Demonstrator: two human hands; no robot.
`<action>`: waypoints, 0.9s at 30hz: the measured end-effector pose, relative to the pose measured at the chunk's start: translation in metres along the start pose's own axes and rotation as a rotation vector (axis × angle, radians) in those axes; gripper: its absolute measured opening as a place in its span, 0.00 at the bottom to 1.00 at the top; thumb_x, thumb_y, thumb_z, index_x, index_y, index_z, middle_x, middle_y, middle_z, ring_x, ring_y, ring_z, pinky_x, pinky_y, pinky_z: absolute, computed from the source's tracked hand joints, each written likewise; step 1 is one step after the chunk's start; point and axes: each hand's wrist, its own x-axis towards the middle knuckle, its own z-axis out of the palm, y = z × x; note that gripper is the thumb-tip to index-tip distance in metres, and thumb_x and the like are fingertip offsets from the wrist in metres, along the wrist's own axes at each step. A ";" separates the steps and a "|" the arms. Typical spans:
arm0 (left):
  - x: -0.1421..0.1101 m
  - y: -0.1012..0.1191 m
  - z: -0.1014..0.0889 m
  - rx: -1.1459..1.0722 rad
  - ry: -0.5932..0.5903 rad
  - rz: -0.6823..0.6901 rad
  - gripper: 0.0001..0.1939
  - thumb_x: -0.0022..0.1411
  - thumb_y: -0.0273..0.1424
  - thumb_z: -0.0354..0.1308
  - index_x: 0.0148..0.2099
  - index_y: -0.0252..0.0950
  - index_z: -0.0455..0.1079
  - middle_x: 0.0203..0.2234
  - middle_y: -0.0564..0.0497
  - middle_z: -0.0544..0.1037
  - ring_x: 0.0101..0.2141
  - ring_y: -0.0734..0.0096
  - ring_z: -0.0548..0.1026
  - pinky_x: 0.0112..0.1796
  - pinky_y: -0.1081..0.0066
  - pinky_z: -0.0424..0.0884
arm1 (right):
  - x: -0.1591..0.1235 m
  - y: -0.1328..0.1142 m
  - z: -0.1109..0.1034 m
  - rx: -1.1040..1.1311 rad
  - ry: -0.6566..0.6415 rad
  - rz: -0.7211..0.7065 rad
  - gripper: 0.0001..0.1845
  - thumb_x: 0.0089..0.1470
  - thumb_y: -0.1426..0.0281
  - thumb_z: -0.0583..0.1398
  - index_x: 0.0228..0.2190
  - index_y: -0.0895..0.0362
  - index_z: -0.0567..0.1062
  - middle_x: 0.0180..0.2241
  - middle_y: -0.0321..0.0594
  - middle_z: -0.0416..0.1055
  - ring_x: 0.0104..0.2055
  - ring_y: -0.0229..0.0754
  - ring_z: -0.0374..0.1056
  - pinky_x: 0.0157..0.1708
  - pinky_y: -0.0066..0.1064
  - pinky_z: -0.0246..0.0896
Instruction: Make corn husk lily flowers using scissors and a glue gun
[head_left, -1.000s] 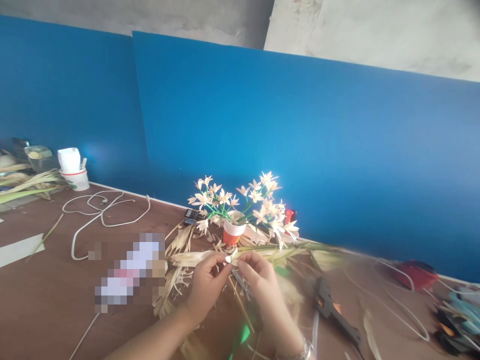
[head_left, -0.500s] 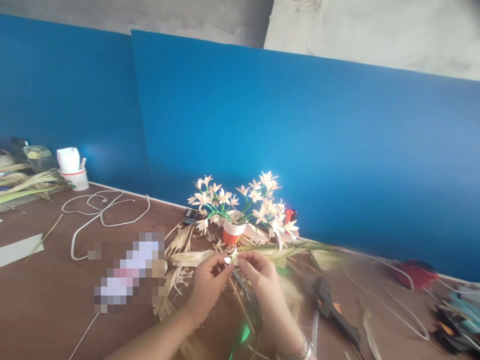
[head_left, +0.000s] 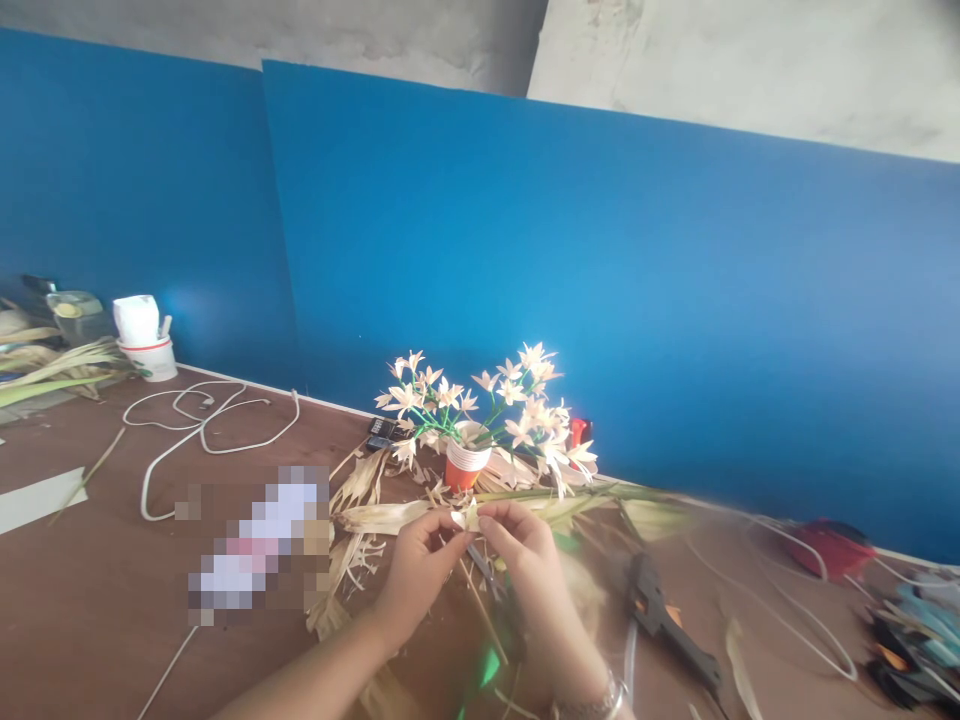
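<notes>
Between my fingertips is a small pale flower (head_left: 469, 516) with pointed petals. My left hand (head_left: 420, 562) pinches it from the left, thumb and forefinger closed. From the other side my right hand (head_left: 525, 548) pinches it too, a bracelet at the wrist. Just behind stands an orange and white paper cup (head_left: 466, 466) holding several cream flowers (head_left: 514, 392) on green stems. Under my hands lie scissors (head_left: 487, 572), partly hidden by the right hand, and thin strips of dry husk.
Dry husks (head_left: 379, 517) are scattered about the cup. A black glue gun (head_left: 667, 625) lies at the right, with a red object (head_left: 831, 550) beyond it. White cable (head_left: 202, 425) loops on the left, near a white cup (head_left: 154, 358). Blue panels (head_left: 480, 230) back the table.
The small flower has turned slightly between my fingertips, and its petals show at a different angle. Both hands keep nearly the same place.
</notes>
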 end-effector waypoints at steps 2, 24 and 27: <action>0.001 0.001 0.001 -0.029 -0.026 -0.035 0.08 0.53 0.35 0.61 0.32 0.36 0.72 0.24 0.53 0.75 0.28 0.69 0.71 0.30 0.72 0.66 | 0.002 0.001 -0.002 0.008 -0.001 0.016 0.09 0.43 0.66 0.64 0.27 0.59 0.75 0.26 0.39 0.74 0.30 0.43 0.68 0.31 0.31 0.62; 0.008 0.003 -0.005 -0.293 -0.310 -0.342 0.16 0.44 0.42 0.66 0.29 0.33 0.74 0.15 0.59 0.62 0.17 0.82 0.53 0.20 0.76 0.45 | 0.007 0.002 -0.010 -0.042 -0.057 0.021 0.10 0.41 0.67 0.65 0.27 0.60 0.77 0.25 0.39 0.73 0.27 0.40 0.66 0.28 0.29 0.59; 0.008 0.004 -0.005 -0.297 -0.286 -0.343 0.16 0.43 0.42 0.67 0.24 0.34 0.72 0.14 0.59 0.61 0.18 0.81 0.54 0.21 0.76 0.47 | 0.007 0.003 -0.010 -0.055 -0.070 0.021 0.10 0.41 0.67 0.64 0.27 0.60 0.77 0.24 0.37 0.73 0.27 0.39 0.66 0.27 0.29 0.59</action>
